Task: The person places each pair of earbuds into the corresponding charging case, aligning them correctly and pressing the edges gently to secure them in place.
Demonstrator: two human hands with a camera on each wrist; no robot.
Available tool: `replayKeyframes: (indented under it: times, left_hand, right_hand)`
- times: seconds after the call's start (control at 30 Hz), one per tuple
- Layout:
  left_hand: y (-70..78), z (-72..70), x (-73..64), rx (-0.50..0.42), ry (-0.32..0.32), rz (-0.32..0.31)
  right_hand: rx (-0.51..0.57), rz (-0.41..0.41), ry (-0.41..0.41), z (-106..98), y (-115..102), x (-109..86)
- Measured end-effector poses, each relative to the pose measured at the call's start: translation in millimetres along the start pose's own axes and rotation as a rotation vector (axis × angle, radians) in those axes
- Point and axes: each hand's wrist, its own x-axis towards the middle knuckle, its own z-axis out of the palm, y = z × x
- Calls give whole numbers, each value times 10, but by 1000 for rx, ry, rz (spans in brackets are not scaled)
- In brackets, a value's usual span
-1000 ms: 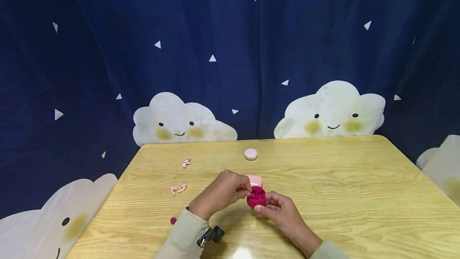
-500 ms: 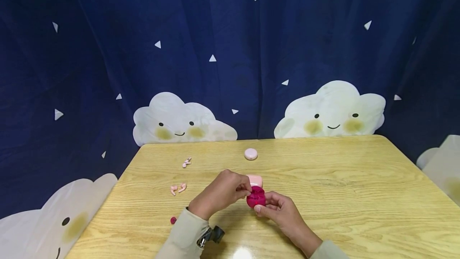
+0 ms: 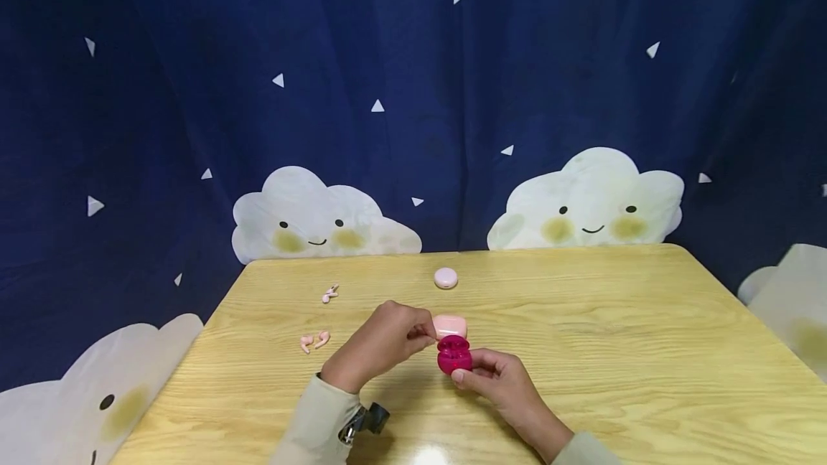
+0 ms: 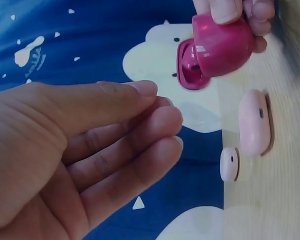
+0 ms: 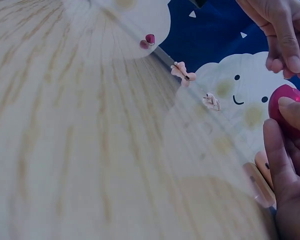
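A magenta earbud case [image 3: 454, 356], lid up, is held above the table in my right hand [image 3: 500, 382], thumb and fingers gripping its side. My left hand [image 3: 388, 336] hovers just left of the case. In the left wrist view its fingers [image 4: 160, 122] are lightly bent and apart from the case, with nothing visible between them. A pink earbud case [image 3: 450, 326] lies on the table behind the magenta one. What sits inside the magenta case is too small to tell.
A round pale pink case [image 3: 446, 278] stands near the table's back edge. To the left lie a pink earbud pair [image 3: 314, 341] and a paler pair [image 3: 330, 293]. The right wrist view shows a magenta earbud [image 5: 150, 38] on the table. A dark blue curtain hangs behind.
My left hand has drawn back slightly to the left from the magenta case, which it was reaching into. The view has shifted a little. My left sleeve now covers the magenta earbud in the head view.
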Motion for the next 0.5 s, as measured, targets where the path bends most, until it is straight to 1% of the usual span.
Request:
replayKeyframes:
  times: [0.1,0.2,0.43,0.5]
  left_hand:
    - [-61,-35,-86,15,-18,-17]
    - [-144,-88,-203,23,-35,-41]
    - [-367,-297,-571,51,-32,-167]
    - [-418,-341,-666,53,-39,-198]
  right_hand:
    - [1,5,-2,31,11,3]
    - [-2,8,13,49,10,-2]
    - [-28,-8,14,41,-1,8]
    - [-45,-9,21,30,0,11]
